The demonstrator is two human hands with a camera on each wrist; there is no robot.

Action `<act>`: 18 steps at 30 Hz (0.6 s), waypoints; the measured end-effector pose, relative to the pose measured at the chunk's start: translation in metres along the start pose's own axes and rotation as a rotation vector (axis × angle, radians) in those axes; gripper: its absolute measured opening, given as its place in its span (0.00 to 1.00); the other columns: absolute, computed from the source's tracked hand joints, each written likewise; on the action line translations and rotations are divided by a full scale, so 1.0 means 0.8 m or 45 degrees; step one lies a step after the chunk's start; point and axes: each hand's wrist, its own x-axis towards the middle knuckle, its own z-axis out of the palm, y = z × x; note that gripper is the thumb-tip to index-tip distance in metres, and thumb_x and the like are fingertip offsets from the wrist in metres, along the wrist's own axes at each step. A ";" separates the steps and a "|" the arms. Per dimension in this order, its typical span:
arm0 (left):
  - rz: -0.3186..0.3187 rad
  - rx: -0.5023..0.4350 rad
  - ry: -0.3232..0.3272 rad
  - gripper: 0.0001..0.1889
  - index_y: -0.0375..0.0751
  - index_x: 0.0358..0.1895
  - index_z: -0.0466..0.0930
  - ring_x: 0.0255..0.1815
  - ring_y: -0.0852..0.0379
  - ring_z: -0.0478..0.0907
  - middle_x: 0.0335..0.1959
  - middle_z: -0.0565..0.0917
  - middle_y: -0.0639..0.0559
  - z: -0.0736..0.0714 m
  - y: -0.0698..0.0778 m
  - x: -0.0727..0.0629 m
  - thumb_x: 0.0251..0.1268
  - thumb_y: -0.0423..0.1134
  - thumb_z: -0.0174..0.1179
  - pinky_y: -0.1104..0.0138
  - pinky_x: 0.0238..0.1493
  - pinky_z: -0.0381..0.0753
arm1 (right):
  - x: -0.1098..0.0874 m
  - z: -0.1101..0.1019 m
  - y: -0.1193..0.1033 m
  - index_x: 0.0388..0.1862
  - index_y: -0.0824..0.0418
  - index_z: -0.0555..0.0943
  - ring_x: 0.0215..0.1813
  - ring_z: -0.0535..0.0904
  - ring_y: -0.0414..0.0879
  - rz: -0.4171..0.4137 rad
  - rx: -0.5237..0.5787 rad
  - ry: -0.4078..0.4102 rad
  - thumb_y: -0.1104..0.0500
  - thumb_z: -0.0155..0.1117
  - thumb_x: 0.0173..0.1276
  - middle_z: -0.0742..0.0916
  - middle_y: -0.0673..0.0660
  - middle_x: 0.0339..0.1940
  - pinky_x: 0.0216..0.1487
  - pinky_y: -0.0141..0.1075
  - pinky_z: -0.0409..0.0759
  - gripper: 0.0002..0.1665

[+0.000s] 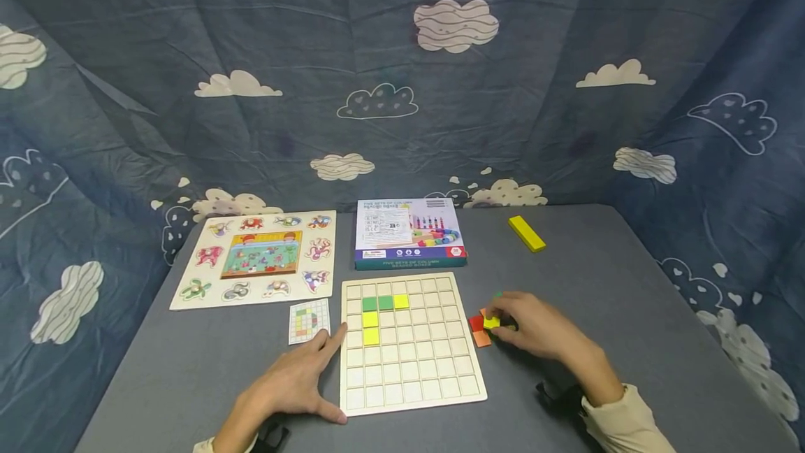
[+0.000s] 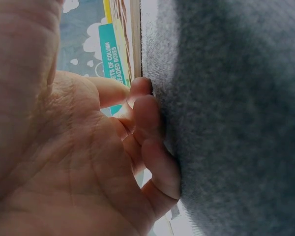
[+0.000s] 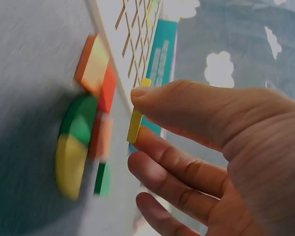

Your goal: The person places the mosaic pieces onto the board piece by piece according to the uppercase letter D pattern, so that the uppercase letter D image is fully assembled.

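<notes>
Thin yellow square tile (image 1: 492, 324) pinched between thumb and index finger of the right hand (image 1: 533, 324), off the grey table (image 1: 578, 264) near loose orange and red pieces (image 1: 481, 339), right of the pale wooden grid board (image 1: 409, 371). Left hand (image 1: 295, 377) spread loose, thumb and index at the board's left edge.

Yellow tile (image 3: 136, 123) in right hand (image 1: 533, 325). Red tile (image 1: 476, 324), orange tile (image 1: 481, 339) just beside same hand. Pale wood board (image 1: 410, 372) between it and left hand (image 1: 300, 379), lines making squares; two green tiles (image 1: 370, 304), three yellow tiles (image 1: 370, 319) on top. Yellow bar (image 1: 527, 233) beyond right hand. Grey surface (image 1: 220, 355) under hands. Dark blue cloth (image 1: 302, 26) past hands, white clouds, some wavy, some dotted.
</notes>
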 end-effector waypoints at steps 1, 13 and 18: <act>-0.001 -0.004 0.000 0.72 0.42 0.81 0.49 0.31 0.60 0.62 0.44 0.65 0.55 0.000 0.000 0.000 0.32 0.73 0.75 0.67 0.28 0.65 | 0.003 0.001 -0.004 0.43 0.52 0.85 0.39 0.78 0.41 -0.013 -0.014 0.003 0.57 0.75 0.61 0.84 0.45 0.36 0.41 0.38 0.79 0.11; -0.019 -0.016 -0.002 0.73 0.42 0.81 0.50 0.32 0.59 0.63 0.43 0.65 0.55 0.002 -0.001 0.003 0.30 0.73 0.76 0.67 0.28 0.64 | 0.039 0.015 -0.059 0.42 0.53 0.85 0.36 0.78 0.41 -0.269 -0.021 0.066 0.55 0.75 0.63 0.85 0.47 0.39 0.38 0.34 0.77 0.10; -0.040 -0.029 -0.013 0.73 0.43 0.81 0.49 0.34 0.58 0.65 0.46 0.67 0.53 0.002 -0.001 0.002 0.29 0.73 0.77 0.66 0.29 0.66 | 0.055 0.030 -0.080 0.41 0.55 0.86 0.39 0.80 0.40 -0.363 -0.039 0.081 0.56 0.74 0.62 0.86 0.48 0.38 0.42 0.35 0.79 0.09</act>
